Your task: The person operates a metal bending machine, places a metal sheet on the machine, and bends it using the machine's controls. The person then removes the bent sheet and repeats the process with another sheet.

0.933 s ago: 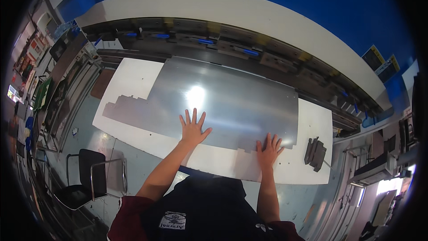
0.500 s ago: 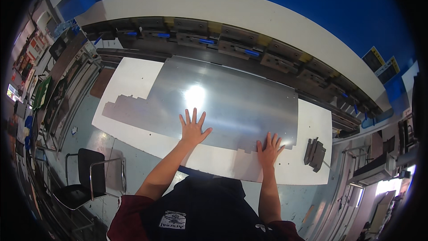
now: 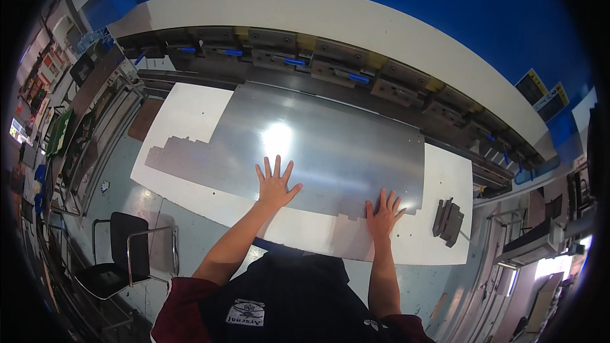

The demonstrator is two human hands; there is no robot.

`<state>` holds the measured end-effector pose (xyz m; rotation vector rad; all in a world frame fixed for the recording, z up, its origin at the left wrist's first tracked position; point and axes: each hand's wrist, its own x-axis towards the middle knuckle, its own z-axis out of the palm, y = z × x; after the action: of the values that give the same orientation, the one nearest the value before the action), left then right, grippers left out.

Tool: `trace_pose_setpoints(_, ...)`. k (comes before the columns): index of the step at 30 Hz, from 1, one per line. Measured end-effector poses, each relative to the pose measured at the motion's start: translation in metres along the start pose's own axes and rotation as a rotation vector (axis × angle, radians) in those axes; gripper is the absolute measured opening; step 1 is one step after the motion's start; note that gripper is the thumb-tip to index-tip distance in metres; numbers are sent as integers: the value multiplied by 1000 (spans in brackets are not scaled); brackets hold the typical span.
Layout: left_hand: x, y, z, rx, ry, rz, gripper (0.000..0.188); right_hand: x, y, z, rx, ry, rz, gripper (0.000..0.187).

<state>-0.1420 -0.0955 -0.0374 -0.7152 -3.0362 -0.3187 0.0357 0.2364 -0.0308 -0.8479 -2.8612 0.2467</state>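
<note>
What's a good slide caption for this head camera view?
Both hands, left hand and right hand, press flat on a metal sheet lying on a white table at a press brake.

Head-worn fisheye, steeply downward view

black chair (image 3: 121,260) lower left | dark metal blocks (image 3: 448,218) right on white table (image 3: 184,114)
</note>
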Motion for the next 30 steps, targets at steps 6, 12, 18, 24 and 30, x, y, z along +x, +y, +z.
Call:
trace_pose_setpoints(6,0,0,0,-8,4,1,90,0,0,1,2,15,-5,76)
trace_pose_setpoints(12,2,-1,1,-8,-4,1,90,1,1,0,0,-3,-5,74)
trace_pose_setpoints(18,0,3,-9,0,69,16,88,1,-1,3,34,70,-31,75)
trace_pose_setpoints(24,56,15,-110,-164,659,196,53,54,-21,-75,91,471,-140,60)
trace_pose_setpoints(30,132,39,-188,-134,875,208,41,144,-46,-163,149,740,-215,50)
